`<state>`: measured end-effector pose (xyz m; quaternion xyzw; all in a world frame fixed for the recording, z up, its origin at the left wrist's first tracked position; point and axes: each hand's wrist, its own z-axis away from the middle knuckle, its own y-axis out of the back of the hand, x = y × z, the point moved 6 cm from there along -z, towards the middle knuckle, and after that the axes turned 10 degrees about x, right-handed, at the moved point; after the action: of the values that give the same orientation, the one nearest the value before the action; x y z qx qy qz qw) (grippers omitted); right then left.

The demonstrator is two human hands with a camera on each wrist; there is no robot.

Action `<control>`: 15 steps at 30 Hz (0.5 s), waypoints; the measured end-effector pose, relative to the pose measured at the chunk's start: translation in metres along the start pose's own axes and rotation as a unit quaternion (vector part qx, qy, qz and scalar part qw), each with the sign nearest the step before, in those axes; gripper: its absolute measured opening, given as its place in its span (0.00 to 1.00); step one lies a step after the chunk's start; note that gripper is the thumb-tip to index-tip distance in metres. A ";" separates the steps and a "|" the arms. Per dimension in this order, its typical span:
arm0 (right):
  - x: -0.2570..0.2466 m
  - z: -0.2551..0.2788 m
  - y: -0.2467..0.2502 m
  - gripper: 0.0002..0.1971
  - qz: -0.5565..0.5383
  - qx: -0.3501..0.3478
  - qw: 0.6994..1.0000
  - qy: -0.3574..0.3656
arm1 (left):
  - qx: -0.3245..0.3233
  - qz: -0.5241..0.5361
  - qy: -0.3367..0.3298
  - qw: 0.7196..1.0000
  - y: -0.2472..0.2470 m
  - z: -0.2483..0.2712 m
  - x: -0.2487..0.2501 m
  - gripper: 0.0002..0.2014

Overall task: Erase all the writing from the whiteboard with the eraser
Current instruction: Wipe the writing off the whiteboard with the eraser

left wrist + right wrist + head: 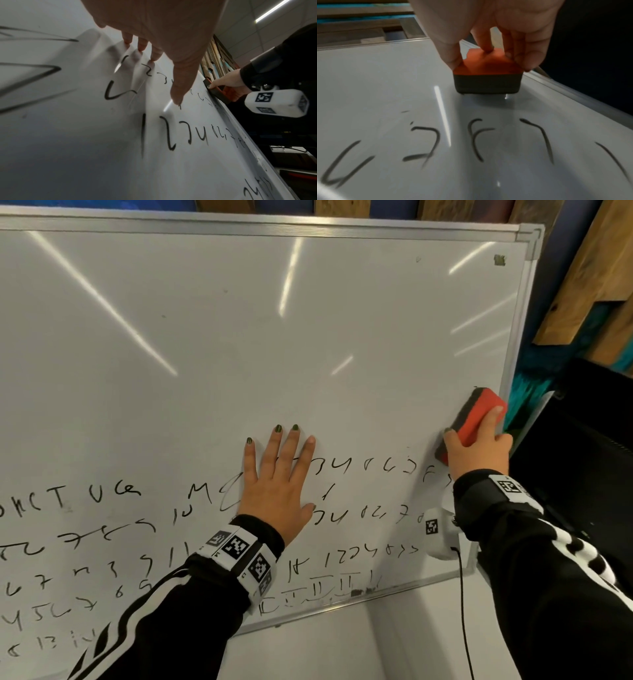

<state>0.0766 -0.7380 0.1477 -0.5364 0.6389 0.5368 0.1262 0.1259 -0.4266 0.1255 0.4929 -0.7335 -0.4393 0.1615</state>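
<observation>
A white whiteboard (pixel 239 337) with a metal frame fills the head view. Its upper half is wiped; black handwriting (pixel 102 542) covers the lower half in several rows. My right hand (pixel 479 446) grips a red eraser (pixel 476 416) with a dark felt pad, pressed to the board near its right edge, just above the top row of writing. The right wrist view shows the eraser (pixel 488 75) felt-down on the board with marks (pixel 477 139) below it. My left hand (pixel 277 484) lies flat on the board, fingers straight and spread, over some writing. The left wrist view shows its fingertips (pixel 155 56) touching the board.
The board's right frame edge (pixel 517 337) is close to the eraser. Beyond it are wooden planks (pixel 589 268) and a dark object (pixel 582 457). A white surface (pixel 325 645) lies below the board's bottom edge. A thin black cable (pixel 462 611) hangs from my right wrist.
</observation>
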 end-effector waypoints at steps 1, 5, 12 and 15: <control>0.001 -0.001 0.002 0.42 -0.002 0.003 1.000 -0.008 | -0.003 0.000 0.001 1.000 0.001 0.000 -0.001 0.52; -0.026 0.023 0.000 0.42 -0.020 -0.045 0.997 0.061 | -0.011 0.004 -0.001 1.000 0.000 0.000 -0.001 0.54; -0.024 0.127 -0.030 0.45 0.019 -0.156 0.967 0.203 | 0.012 -0.004 0.002 1.000 0.000 0.013 -0.008 0.56; -0.020 0.145 -0.035 0.46 0.030 -0.154 0.964 0.217 | 0.022 -0.017 0.012 1.000 0.001 0.030 -0.021 0.56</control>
<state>0.0528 -0.6030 0.0861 -0.6335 0.5763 0.5033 -0.1154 0.1149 -0.3940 0.1134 0.5137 -0.7328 -0.4194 0.1520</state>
